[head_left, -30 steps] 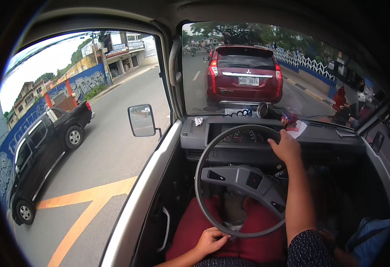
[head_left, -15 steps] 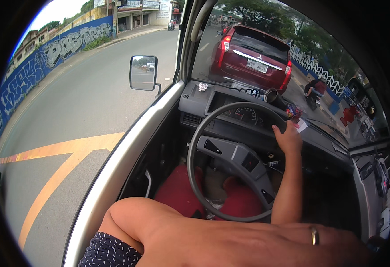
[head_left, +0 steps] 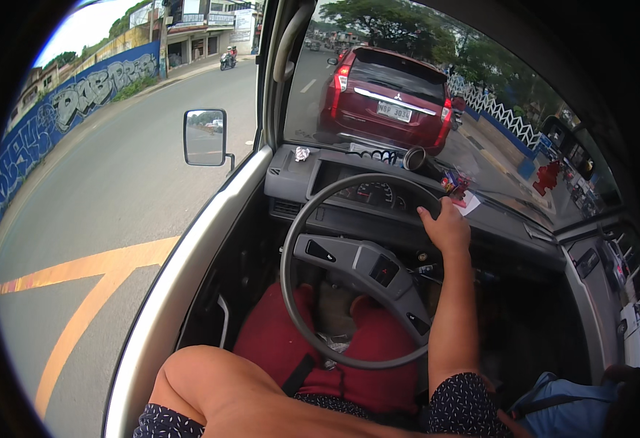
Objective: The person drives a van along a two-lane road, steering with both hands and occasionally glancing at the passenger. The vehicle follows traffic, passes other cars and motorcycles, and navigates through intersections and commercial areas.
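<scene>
My right hand (head_left: 449, 225) is closed on the upper right of the dark steering wheel (head_left: 288, 270), its thumb along the rim. My left arm (head_left: 225, 387) is bent, elbow out beside the door, and its forearm runs off the lower edge, so my left hand is out of view. Behind the wheel sits the instrument cluster (head_left: 375, 193). Close past my right hand, a white paper (head_left: 469, 204) and a small red and blue packet (head_left: 453, 181) lie on the grey dashboard (head_left: 291, 171).
A dark red SUV (head_left: 389, 95) is close ahead, brake lights lit. The side mirror (head_left: 205, 137) stands outside my left window. A crumpled white ball (head_left: 302, 154) and a black cup-shaped object (head_left: 414, 158) rest on the dashboard. Blue cloth (head_left: 564, 409) shows at lower right. A motorcycle (head_left: 228, 58) is across the road.
My left hand, wearing a ring, has left the view at the lower edge. The whole scene has shifted left and slightly down. My right hand keeps its hold on the wheel.
</scene>
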Demonstrator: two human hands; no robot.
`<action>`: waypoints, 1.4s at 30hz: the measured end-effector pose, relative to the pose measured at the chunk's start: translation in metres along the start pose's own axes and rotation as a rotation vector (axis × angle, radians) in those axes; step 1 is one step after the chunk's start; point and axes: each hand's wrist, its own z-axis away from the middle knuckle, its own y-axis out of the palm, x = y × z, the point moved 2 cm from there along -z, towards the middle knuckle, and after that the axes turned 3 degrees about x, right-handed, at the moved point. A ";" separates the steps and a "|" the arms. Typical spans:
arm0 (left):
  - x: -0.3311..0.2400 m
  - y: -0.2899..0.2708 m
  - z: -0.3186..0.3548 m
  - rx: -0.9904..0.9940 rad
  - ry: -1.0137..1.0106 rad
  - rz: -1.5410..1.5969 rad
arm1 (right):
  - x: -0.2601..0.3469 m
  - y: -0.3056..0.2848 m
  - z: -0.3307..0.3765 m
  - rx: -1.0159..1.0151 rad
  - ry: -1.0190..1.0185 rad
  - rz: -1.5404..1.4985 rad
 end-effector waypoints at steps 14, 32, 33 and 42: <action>0.005 -0.008 -0.001 -0.008 -0.054 0.057 | -0.002 0.002 -0.001 -0.001 -0.007 0.005; 0.044 0.001 -0.003 -0.121 0.154 0.296 | 0.000 0.002 0.001 -0.008 0.012 0.014; 0.044 0.005 -0.004 -0.140 0.192 0.307 | -0.001 0.002 0.001 -0.025 0.010 0.013; 0.010 -0.018 -0.002 0.332 -0.072 0.221 | -0.010 0.005 0.001 0.003 0.009 -0.010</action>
